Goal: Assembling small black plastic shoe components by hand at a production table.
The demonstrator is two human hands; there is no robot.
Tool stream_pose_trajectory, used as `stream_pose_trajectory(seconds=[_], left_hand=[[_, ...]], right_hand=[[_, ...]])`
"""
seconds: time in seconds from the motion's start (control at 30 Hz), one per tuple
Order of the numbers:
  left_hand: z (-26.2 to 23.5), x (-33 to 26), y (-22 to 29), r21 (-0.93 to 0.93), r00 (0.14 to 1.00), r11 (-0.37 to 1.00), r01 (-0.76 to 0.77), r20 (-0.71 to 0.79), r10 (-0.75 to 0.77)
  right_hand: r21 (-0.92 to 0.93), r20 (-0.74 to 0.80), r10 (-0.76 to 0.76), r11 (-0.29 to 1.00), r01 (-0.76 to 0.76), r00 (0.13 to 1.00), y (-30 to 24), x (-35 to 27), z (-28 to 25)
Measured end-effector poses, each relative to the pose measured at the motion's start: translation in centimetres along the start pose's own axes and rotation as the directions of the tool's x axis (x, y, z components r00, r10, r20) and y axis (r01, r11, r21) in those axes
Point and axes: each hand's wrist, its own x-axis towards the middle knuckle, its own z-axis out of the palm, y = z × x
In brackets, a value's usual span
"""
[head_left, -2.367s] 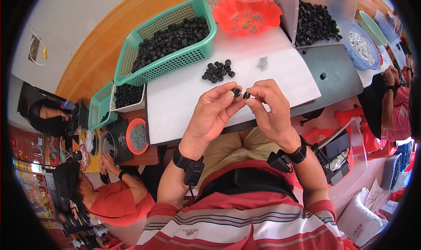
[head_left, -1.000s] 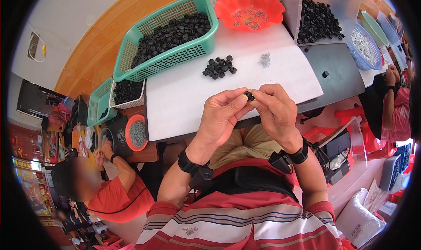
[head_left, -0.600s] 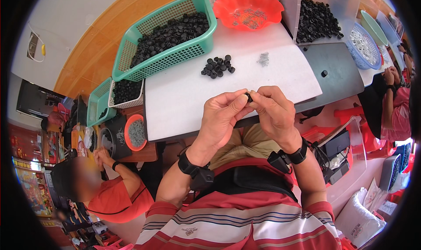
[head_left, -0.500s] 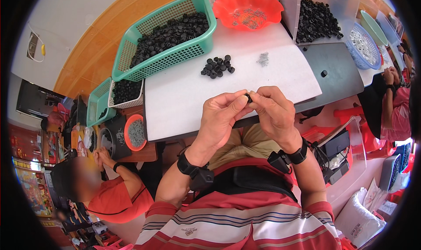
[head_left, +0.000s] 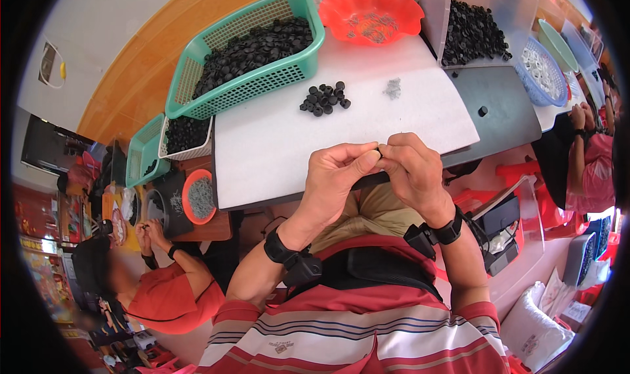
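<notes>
Over the near edge of the white work sheet (head_left: pixel 275 151), my two hands meet fingertip to fingertip. My left hand (head_left: pixel 338 177) pinches a small black cap-like part (head_left: pixel 378 151), mostly covered by the fingers. The fingertips of my right hand (head_left: pixel 415 174) close on the same part from the other side; whether they also hold a small pin is hidden. Beyond the hands lies a loose pile of black caps (head_left: pixel 324 99). To its right sits a little heap of clear or silvery small pieces (head_left: pixel 392 88).
A green basket (head_left: pixel 246 82) of black parts and a red scalloped bowl (head_left: pixel 372 20) of metal pieces stand behind. At right are a clear bin (head_left: pixel 476 33) and a dark board (head_left: pixel 502 102) with one black cap. A co-worker (head_left: pixel 174 295) sits at left.
My fingertips have drawn closer around the black part, which now shows less. The co-worker at left has raised their hands slightly.
</notes>
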Motion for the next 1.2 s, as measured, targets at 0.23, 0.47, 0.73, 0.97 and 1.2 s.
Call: stream_pose_trajectory(seconds=[0.23, 0.47, 0.73, 0.97, 1.2], left_hand=[[-0.8, 0.1, 0.0, 0.067, 1.000, 0.998, -0.011, 0.013, 0.010], [-1.0, -0.3, 0.8, 0.072, 1.000, 0.997, -0.005, -0.010, 0.006], [-1.9, -0.7, 0.8, 0.056, 0.999, 0.998, 0.041, 0.030, -0.043], [-2.7, -0.8, 0.6, 0.051, 0.998, 0.997, 0.059, 0.019, -0.060], [-3.2, -1.2, 1.5, 0.034, 0.998, 0.998, 0.060, 0.010, -0.061]], right_hand=[[-0.004, 0.076, 0.071, 0.997, -0.071, 0.995, 0.0, -0.1, -0.3], [-0.055, 0.226, 0.125, 0.992, -0.116, 0.966, -0.9, 0.4, -0.4], [-0.103, 0.226, 0.052, 0.994, -0.029, 0.973, -1.6, 0.8, 0.2], [-0.220, 0.255, -0.007, 0.973, 0.065, 0.967, -1.5, 0.4, 1.2], [-0.207, 0.262, 0.015, 0.978, 0.041, 0.965, -2.3, 1.2, 1.8]])
